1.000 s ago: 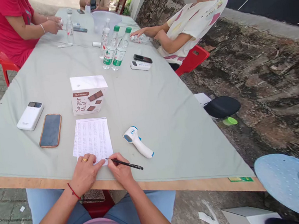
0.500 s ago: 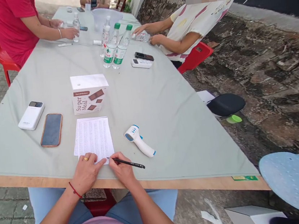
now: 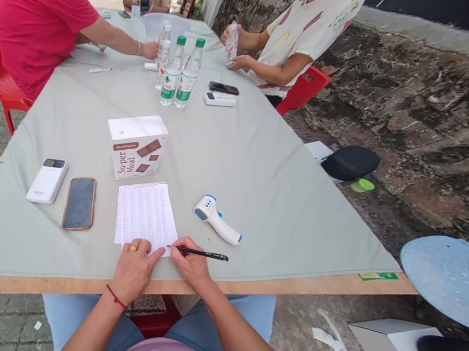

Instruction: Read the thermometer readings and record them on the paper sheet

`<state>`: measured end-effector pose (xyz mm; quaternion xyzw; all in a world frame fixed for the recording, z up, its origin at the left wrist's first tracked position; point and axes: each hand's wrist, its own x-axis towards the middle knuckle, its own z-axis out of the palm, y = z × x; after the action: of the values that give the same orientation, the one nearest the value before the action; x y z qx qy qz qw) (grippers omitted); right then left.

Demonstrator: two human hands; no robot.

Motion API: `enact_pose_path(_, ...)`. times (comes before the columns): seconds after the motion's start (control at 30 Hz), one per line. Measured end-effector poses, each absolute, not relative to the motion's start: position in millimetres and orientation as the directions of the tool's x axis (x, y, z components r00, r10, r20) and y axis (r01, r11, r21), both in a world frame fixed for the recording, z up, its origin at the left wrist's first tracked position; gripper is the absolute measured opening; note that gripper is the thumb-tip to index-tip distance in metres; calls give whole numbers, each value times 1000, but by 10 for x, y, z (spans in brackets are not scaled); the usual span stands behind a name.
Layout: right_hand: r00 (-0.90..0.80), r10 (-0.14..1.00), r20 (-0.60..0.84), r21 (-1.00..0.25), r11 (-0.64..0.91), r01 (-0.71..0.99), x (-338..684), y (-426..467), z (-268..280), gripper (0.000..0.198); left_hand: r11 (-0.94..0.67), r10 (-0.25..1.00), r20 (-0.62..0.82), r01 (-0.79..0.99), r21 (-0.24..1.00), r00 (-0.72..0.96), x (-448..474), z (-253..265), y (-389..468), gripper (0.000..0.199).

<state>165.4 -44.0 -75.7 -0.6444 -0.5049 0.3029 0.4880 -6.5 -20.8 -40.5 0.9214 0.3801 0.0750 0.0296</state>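
Two overlapping sheets of paper point(image 3: 145, 212), filled with columns of small writing, lie before me near the table's front edge. My left hand point(image 3: 137, 267) rests on their lower edge, fingers laid out and partly bent, holding nothing. In my right hand point(image 3: 191, 265) a black pen point(image 3: 203, 253) is pinched, its tip on the paper beside my left index finger. Just beyond the sheets stands a NutriMotion box point(image 3: 138, 157). A white infrared thermometer point(image 3: 218, 220) lies to the right of the papers. On the left are a phone point(image 3: 79, 203) and a white power bank point(image 3: 47, 181).
Several water bottles point(image 3: 184, 76) stand mid-table, near a power bank point(image 3: 219, 99) with a dark device. A pale basin point(image 3: 165, 23) is farther back. A person in pink point(image 3: 46, 33) sits left, another in a patterned shirt point(image 3: 287, 44) right. A blue hat point(image 3: 461, 284) is at lower right.
The person in pink has reached right toward the bottles. The person on the right has raised a bottle upright. My hands and pen stay almost in place.
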Motion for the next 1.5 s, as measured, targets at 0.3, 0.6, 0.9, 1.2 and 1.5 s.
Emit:
enact_pose_path(0.3,315,943,103,-936,-15,351,1652,-439,-776,11,-709,706,119,696,114,698,-63,-414,-204,37)
enact_pose_path(0.6,296,950,105,-928,-14,372,1653,-437,-805,12,-709,705,128,694,125,698,-68,-426,-207,37)
enact_pose_path(0.9,351,933,85,-941,-41,336,1660,-452,-791,11,-708,706,115,695,127,699,-66,-420,-203,36)
enact_pose_path(1.2,318,941,118,-918,-19,396,1654,-447,-793,12,-710,704,120,693,125,700,-64,-402,-203,35)
enact_pose_path(1.5,336,937,97,-931,-34,364,1659,-447,-788,11,-711,703,123,694,115,700,-68,-418,-200,36)
